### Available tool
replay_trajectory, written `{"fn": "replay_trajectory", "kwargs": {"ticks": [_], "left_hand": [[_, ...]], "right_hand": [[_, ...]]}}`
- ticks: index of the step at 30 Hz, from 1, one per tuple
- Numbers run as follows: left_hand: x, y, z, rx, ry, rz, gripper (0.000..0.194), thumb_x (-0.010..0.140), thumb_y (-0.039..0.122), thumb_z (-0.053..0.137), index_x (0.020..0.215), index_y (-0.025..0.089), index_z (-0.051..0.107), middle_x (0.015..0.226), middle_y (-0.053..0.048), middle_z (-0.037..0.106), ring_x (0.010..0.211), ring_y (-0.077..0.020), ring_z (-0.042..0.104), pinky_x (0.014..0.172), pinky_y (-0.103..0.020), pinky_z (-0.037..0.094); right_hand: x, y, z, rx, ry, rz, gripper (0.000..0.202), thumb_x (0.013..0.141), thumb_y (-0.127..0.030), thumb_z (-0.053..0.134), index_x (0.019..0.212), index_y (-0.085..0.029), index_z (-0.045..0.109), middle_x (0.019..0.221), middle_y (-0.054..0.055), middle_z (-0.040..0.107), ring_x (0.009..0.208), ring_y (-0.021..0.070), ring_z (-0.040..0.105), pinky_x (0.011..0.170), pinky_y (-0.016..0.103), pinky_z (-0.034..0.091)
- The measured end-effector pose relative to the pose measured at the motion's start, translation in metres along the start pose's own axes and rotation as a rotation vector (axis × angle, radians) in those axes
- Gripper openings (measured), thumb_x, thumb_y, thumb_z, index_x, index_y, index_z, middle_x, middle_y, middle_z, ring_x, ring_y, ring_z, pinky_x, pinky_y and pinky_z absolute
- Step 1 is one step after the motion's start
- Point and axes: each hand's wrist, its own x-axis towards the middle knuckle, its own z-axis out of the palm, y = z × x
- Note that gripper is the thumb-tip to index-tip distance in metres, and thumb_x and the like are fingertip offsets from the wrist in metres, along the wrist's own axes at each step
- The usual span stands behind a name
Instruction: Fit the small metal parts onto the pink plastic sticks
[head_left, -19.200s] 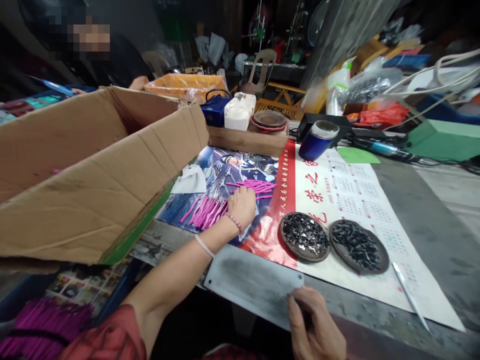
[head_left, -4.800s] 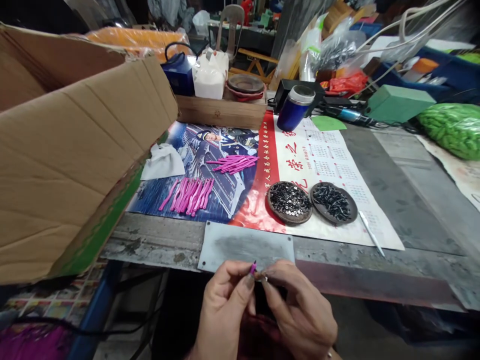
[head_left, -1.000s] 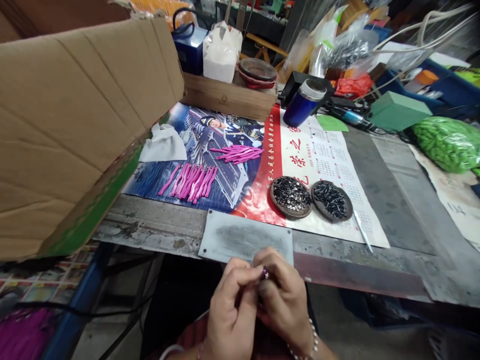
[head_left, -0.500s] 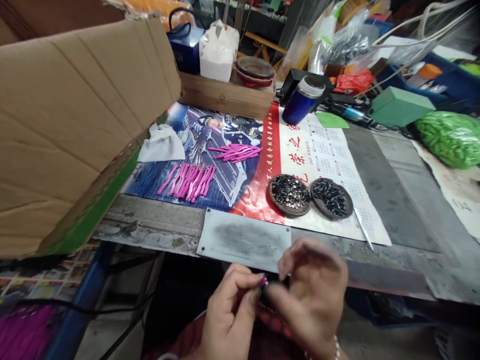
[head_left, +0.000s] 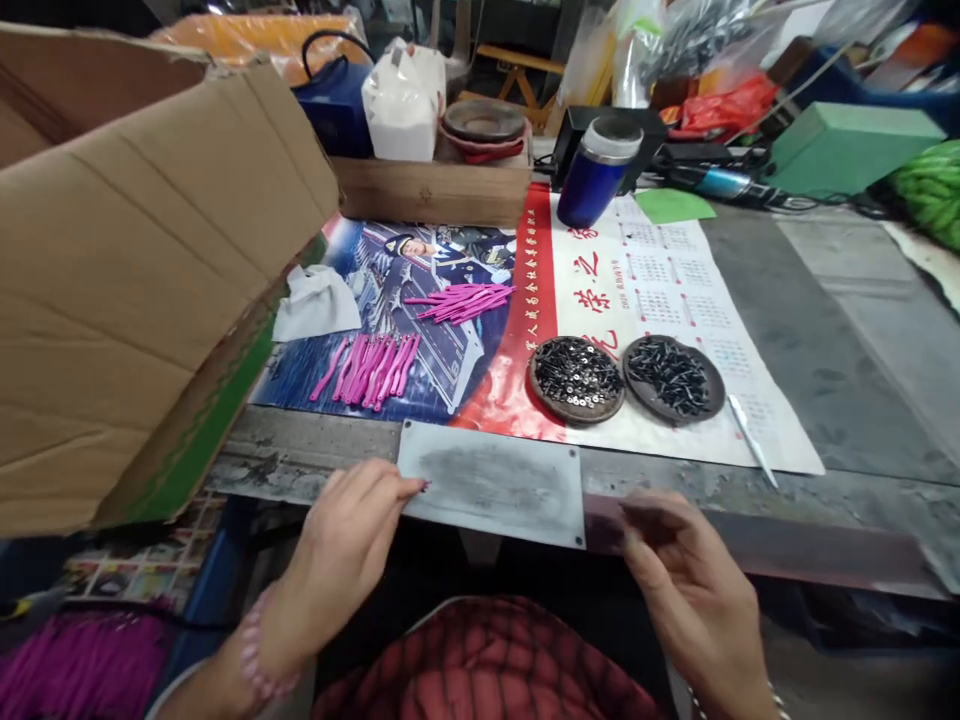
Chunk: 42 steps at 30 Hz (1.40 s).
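My left hand (head_left: 360, 525) is closed in a pinch at the left end of the grey metal plate (head_left: 491, 478), on the bench's front edge. A tiny dark magenta piece (head_left: 424, 487) shows at its fingertips; the rest is hidden. Right of the plate, my right hand (head_left: 694, 575) is half curled and blurred at the fingertips, thumb and fingers apart, with nothing visible in it. Ahead lie a row of magenta strips (head_left: 375, 370) and a looser pile of magenta strips (head_left: 465, 302). A round dish of small metal parts (head_left: 576, 378) stands beside a dish of dark pins (head_left: 671, 375).
A large cardboard box (head_left: 165, 270) rises at the left. On the printed poster (head_left: 757, 410) rest a white cloth (head_left: 316, 302), a blue cup (head_left: 596, 175) and a white pen-like tool (head_left: 752, 440). A wooden box (head_left: 435, 190) stands behind; more magenta strips (head_left: 90, 660) lie below left.
My hands have moved apart: the left went left and up to the plate's edge, the right went right. The magenta piece stays with the left hand. The view has shifted slightly.
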Motion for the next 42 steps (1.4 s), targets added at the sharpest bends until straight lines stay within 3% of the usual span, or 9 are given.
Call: {"fn": "replay_trajectory", "kwargs": {"ticks": [2, 6, 9, 14, 20, 27, 35, 40, 42], "left_hand": [[0.012, 0.005, 0.006, 0.059, -0.074, 0.034, 0.025, 0.098, 0.007, 0.045, 0.103, 0.02, 0.066, 0.093, -0.005, 0.067, 0.088, -0.0212, 0.06, 0.077, -0.034, 0.042], [0.043, 0.044, 0.033, 0.033, -0.226, 0.113, 0.028, 0.097, 0.005, 0.042, 0.1, 0.018, 0.066, 0.091, -0.006, 0.064, 0.087, -0.0233, 0.057, 0.076, -0.037, 0.042], [0.053, 0.057, 0.038, -0.022, -0.32, 0.203, 0.028, 0.095, 0.003, 0.042, 0.097, 0.018, 0.066, 0.089, -0.005, 0.063, 0.083, -0.0222, 0.056, 0.073, -0.036, 0.041], [0.035, 0.037, 0.021, -0.044, -0.198, 0.061, 0.025, 0.097, 0.001, 0.044, 0.102, 0.018, 0.062, 0.092, -0.004, 0.061, 0.088, -0.0199, 0.056, 0.076, -0.033, 0.042], [0.032, 0.055, 0.04, 0.09, -0.137, 0.109, 0.023, 0.099, 0.007, 0.043, 0.091, 0.017, 0.062, 0.085, -0.006, 0.06, 0.077, -0.0223, 0.055, 0.069, -0.036, 0.043], [0.014, 0.063, 0.039, -0.276, 0.064, -0.032, 0.021, 0.095, 0.0, 0.05, 0.097, 0.02, 0.056, 0.09, -0.001, 0.057, 0.081, -0.0123, 0.06, 0.074, -0.022, 0.048], [0.002, 0.08, 0.045, -0.649, 0.075, -0.257, 0.018, 0.098, 0.009, 0.05, 0.097, 0.023, 0.06, 0.091, 0.001, 0.058, 0.083, -0.0105, 0.06, 0.075, -0.018, 0.049], [-0.001, 0.087, 0.053, -1.029, -0.061, -0.514, 0.015, 0.103, 0.026, 0.048, 0.109, 0.023, 0.062, 0.084, 0.001, 0.061, 0.074, -0.0116, 0.062, 0.076, -0.023, 0.054], [-0.003, 0.091, 0.058, -1.107, -0.048, -0.569, 0.018, 0.103, 0.03, 0.048, 0.114, 0.023, 0.061, 0.088, 0.0, 0.065, 0.08, -0.0126, 0.064, 0.084, -0.026, 0.054]], "right_hand": [[-0.004, -0.003, 0.0, -0.032, -0.027, -0.009, 0.014, 0.096, -0.021, 0.061, 0.111, -0.021, 0.062, 0.101, 0.007, 0.06, 0.083, 0.0155, 0.061, 0.064, 0.021, 0.052], [-0.004, -0.018, 0.005, -0.03, -0.157, -0.045, 0.008, 0.1, -0.022, 0.054, 0.104, -0.022, 0.06, 0.093, 0.004, 0.061, 0.082, 0.0151, 0.061, 0.068, 0.022, 0.05], [-0.002, -0.024, 0.002, -0.006, -0.224, -0.1, 0.011, 0.102, -0.023, 0.049, 0.105, -0.022, 0.06, 0.092, 0.003, 0.061, 0.081, 0.0143, 0.061, 0.071, 0.022, 0.05], [-0.003, -0.021, -0.008, -0.01, -0.239, -0.072, 0.011, 0.102, -0.021, 0.048, 0.103, -0.022, 0.059, 0.089, 0.002, 0.061, 0.078, 0.0129, 0.061, 0.071, 0.02, 0.049], [0.0, -0.033, 0.022, 0.106, -0.481, -0.048, 0.007, 0.102, -0.02, 0.053, 0.096, -0.022, 0.056, 0.087, 0.0, 0.061, 0.079, 0.0127, 0.059, 0.071, 0.021, 0.047], [-0.003, -0.031, 0.045, 0.149, -0.39, 0.014, 0.011, 0.101, -0.017, 0.051, 0.093, -0.021, 0.057, 0.086, -0.001, 0.061, 0.079, 0.0116, 0.059, 0.073, 0.021, 0.047], [0.004, -0.039, 0.063, 0.143, -0.271, 0.029, 0.009, 0.099, -0.022, 0.058, 0.091, -0.02, 0.062, 0.082, 0.0, 0.064, 0.073, 0.0122, 0.061, 0.066, 0.021, 0.048], [0.005, -0.041, 0.066, 0.113, -0.224, -0.003, 0.014, 0.099, -0.02, 0.054, 0.086, -0.019, 0.06, 0.079, 0.0, 0.062, 0.07, 0.0123, 0.061, 0.065, 0.022, 0.048], [0.004, -0.041, 0.07, 0.096, -0.208, -0.011, 0.015, 0.1, -0.02, 0.052, 0.086, -0.019, 0.059, 0.078, 0.001, 0.061, 0.069, 0.0126, 0.06, 0.064, 0.022, 0.048]]}}
